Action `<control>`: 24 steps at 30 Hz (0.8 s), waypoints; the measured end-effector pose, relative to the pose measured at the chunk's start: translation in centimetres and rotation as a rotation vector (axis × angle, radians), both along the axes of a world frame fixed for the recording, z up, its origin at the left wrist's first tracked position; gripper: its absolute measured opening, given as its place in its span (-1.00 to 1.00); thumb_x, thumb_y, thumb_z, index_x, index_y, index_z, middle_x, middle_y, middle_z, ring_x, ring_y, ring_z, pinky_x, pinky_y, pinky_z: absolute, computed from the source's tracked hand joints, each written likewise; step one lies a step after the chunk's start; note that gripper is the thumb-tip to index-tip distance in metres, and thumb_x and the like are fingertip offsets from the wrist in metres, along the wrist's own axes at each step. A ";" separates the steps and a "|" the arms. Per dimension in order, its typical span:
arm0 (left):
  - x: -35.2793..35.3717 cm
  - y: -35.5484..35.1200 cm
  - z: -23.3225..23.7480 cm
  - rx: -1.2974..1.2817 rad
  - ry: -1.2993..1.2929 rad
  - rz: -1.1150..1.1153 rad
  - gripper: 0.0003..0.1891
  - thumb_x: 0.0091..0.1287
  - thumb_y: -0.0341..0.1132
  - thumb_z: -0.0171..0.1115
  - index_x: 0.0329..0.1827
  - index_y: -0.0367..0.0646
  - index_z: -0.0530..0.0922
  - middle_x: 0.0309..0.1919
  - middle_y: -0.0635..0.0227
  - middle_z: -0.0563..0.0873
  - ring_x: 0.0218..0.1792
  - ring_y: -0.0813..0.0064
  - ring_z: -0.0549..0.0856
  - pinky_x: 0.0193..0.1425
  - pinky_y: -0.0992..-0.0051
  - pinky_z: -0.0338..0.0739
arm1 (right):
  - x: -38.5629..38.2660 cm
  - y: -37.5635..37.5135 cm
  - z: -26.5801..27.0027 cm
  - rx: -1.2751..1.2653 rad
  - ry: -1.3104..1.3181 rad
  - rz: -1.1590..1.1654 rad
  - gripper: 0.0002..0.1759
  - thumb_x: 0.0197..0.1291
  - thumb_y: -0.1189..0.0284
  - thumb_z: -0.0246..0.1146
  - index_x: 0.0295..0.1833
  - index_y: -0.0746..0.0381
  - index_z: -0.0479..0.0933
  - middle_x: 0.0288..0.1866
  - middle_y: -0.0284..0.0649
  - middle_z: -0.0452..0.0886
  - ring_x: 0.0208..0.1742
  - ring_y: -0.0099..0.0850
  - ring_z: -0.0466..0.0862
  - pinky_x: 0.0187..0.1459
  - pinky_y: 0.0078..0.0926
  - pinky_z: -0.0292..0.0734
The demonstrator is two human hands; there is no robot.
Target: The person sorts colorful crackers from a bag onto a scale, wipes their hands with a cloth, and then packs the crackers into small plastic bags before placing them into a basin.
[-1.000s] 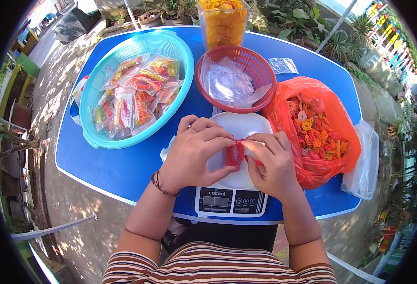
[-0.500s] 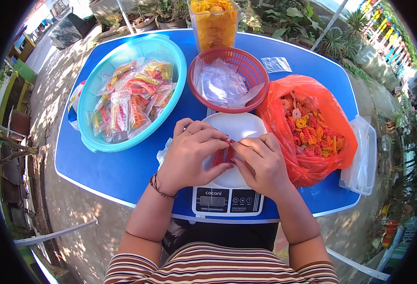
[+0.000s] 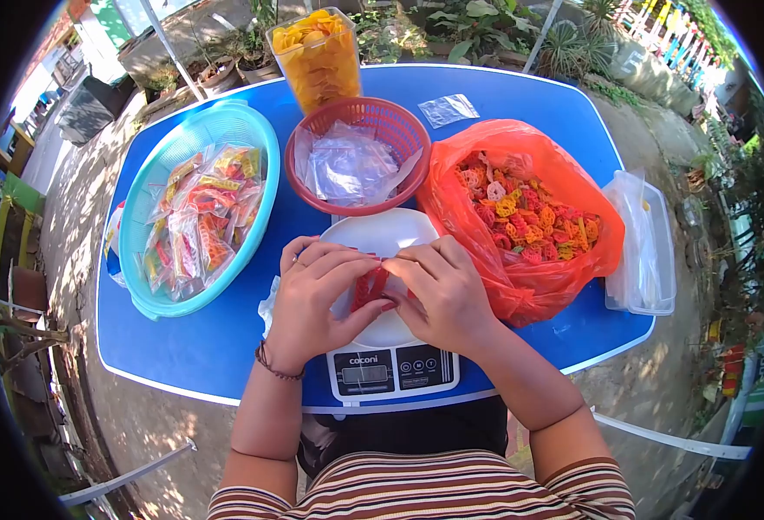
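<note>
My left hand (image 3: 317,290) and my right hand (image 3: 442,290) pinch the top of a small clear plastic packet (image 3: 369,288) between thumbs and fingers. Red lattice-shaped pieces show inside it; the fingers hide part of its edge. Both hands are over the white plate of a kitchen scale (image 3: 396,373), whose display faces me. To the right, an orange-red plastic bag (image 3: 507,286) stands open, full of red, orange and yellow lattice-shaped snack pieces (image 3: 533,212). Beyond the scale, a red basket (image 3: 390,108) holds clear, flat plastic bags (image 3: 347,169).
Several filled packets (image 3: 208,217) lie in a turquoise basket (image 3: 271,173) at left. A clear tub of yellow chips (image 3: 317,61) stands at the back, near a flat plastic packet (image 3: 448,110). A clear container (image 3: 646,260) lies at the blue table's (image 3: 174,347) right edge.
The view has shifted, so the table's things appear further left. Both hands keep their pinch on the packet above the scale, with little change in their pose.
</note>
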State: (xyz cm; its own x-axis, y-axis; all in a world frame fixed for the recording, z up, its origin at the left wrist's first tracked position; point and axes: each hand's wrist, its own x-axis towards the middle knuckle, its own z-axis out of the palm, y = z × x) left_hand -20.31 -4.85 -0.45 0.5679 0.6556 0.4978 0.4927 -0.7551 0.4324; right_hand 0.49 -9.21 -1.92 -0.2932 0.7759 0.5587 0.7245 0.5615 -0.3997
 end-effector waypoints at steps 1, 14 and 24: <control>0.1 0.0 0.1 0.005 -0.007 0.002 -0.51 -0.03 -0.14 0.64 0.00 -0.01 0.74 -0.05 0.41 0.80 0.03 0.36 0.70 0.35 0.19 0.33 | 0.0 0.0 0.0 -0.001 0.002 -0.002 -0.58 0.00 0.46 0.43 0.04 0.24 0.62 -0.04 -0.22 0.63 -0.04 -0.22 0.56 0.01 -0.22 0.49; 1.0 0.6 0.9 0.118 0.038 -0.012 -0.59 0.07 -0.30 0.55 0.03 -0.01 0.73 0.01 0.42 0.79 0.10 0.35 0.71 0.41 0.15 0.32 | 9.1 1.3 2.6 0.132 0.097 -0.330 -0.82 0.16 0.51 0.36 -0.11 0.27 0.66 -0.20 -0.15 0.69 -0.10 -0.12 0.67 -0.04 -0.19 0.56; 7.8 3.9 4.1 -0.029 0.069 -0.348 -0.69 0.28 -0.55 0.29 0.07 -0.11 0.70 0.02 0.27 0.78 0.12 0.20 0.71 0.31 0.19 0.47 | 13.2 -0.2 1.0 -0.115 -0.141 -0.502 -0.79 0.15 0.45 0.39 -0.10 0.28 0.66 -0.15 -0.07 0.71 -0.01 -0.07 0.66 0.05 -0.16 0.58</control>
State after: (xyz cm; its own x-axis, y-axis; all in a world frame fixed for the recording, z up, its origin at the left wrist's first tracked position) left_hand -12.46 -0.97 3.64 0.7910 0.4307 0.4345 0.2370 -0.8705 0.4314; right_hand 13.69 -9.45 -0.94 0.0636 0.8939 0.4436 0.9439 0.0904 -0.3176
